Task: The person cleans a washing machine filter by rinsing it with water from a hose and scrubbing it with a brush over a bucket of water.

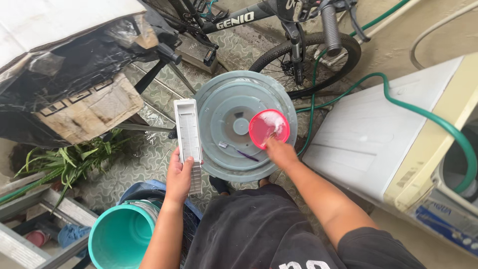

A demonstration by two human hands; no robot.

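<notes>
Both your hands busy over the grey round lid (234, 104).

Your left hand (178, 175) grips the white slatted filter panel (188, 135) upright just beside the lid's left edge. Your right hand (280, 152) pinches the rim of a pink soapy dish (269, 128) lying on the lid's right side. Teal bucket (122, 238) under your left forearm, bicycle wheel (303, 62) past the lid's far edge, white washing machine (393, 134) on the right with a green hose (423, 112) across it.

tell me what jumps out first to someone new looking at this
The pink bowl stands out, held by the right hand over a big round grey lid at centre. The left hand holds a white mesh filter upright beside the lid. A teal bucket sits at lower left, and a green hose runs across the white washer at right.
</notes>
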